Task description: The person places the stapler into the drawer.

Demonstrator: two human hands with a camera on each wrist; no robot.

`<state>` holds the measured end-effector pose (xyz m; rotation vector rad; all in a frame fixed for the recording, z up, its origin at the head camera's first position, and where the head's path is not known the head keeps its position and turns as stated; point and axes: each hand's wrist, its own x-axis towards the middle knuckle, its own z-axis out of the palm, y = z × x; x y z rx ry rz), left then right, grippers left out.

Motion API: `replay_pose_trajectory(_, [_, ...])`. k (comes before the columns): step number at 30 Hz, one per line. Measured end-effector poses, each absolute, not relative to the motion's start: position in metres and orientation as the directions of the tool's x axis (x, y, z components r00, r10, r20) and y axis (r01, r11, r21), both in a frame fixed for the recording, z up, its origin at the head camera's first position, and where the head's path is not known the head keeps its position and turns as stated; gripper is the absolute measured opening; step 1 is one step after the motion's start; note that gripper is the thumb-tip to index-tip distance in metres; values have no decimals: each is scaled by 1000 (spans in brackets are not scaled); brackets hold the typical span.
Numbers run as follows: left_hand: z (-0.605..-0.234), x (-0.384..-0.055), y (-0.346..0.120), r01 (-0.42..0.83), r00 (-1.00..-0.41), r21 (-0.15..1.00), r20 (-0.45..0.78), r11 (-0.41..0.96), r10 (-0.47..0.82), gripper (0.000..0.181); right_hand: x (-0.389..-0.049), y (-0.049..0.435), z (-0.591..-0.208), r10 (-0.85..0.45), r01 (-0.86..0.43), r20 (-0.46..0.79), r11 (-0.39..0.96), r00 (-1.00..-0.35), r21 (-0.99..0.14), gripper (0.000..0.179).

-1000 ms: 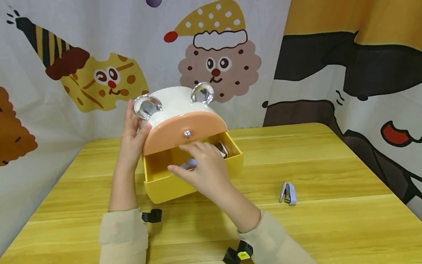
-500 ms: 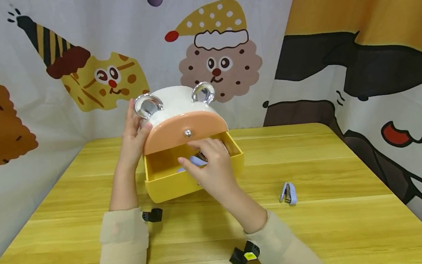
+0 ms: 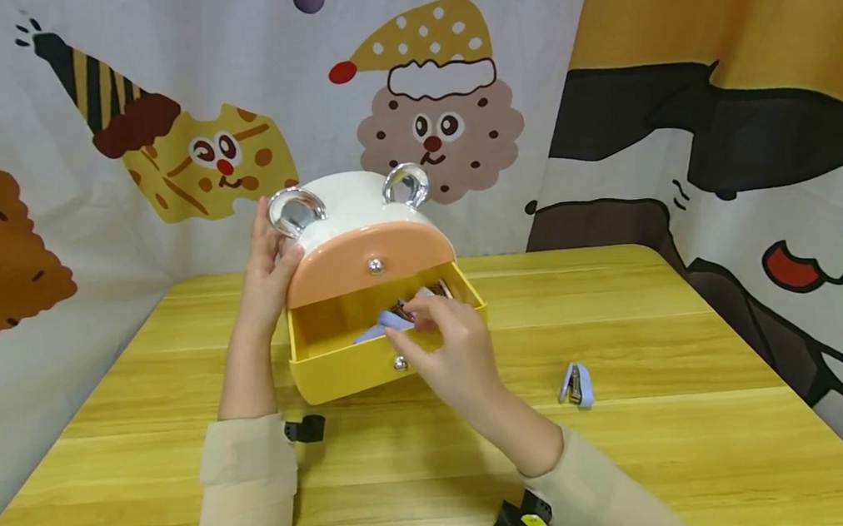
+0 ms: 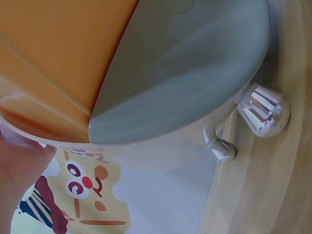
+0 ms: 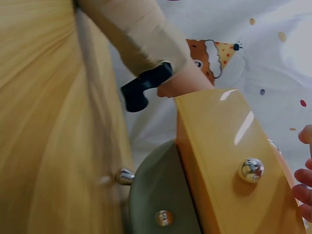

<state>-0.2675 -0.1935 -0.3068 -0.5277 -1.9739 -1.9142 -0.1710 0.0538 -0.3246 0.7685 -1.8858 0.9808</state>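
A white rounded drawer box [image 3: 346,193] with silver ears stands on the table, its peach upper drawer [image 3: 370,261] shut. The yellow lower drawer [image 3: 341,376] is pulled out, with a silver knob [image 3: 400,363] on its front. My left hand [image 3: 263,273] grips the box's left side, thumb near the front edge. Inside the drawer lies a light purple mini stapler [image 3: 395,320], and partly hidden metal-and-pale items sit to its right. My right hand [image 3: 459,347] is over the drawer's front edge, thumb and index finger apart, with nothing visibly held.
Another light purple mini stapler [image 3: 577,385] rests on the wooden table [image 3: 664,459], right of the box. A curtain [image 3: 493,223] with cartoon prints hangs behind. Silver feet [image 4: 263,111] lift the box off the tabletop.
My right hand has drawn back to the right and down from inside the drawer, uncovering the stapler and the knob. The left hand keeps its hold on the box.
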Motion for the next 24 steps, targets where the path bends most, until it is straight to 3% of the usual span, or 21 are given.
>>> replay_pose_trajectory(6, [-307, -268, -194, 489, -872, 872, 488, 18, 31, 76, -168, 60, -335, -153, -784, 895, 558, -420, -272, 27])
replay_pose_trajectory(24, [-306, -266, -194, 477, -879, 879, 476, 16, 33, 76, -168, 61, -363, -242, -747, 842, 615, -483, -252, 31])
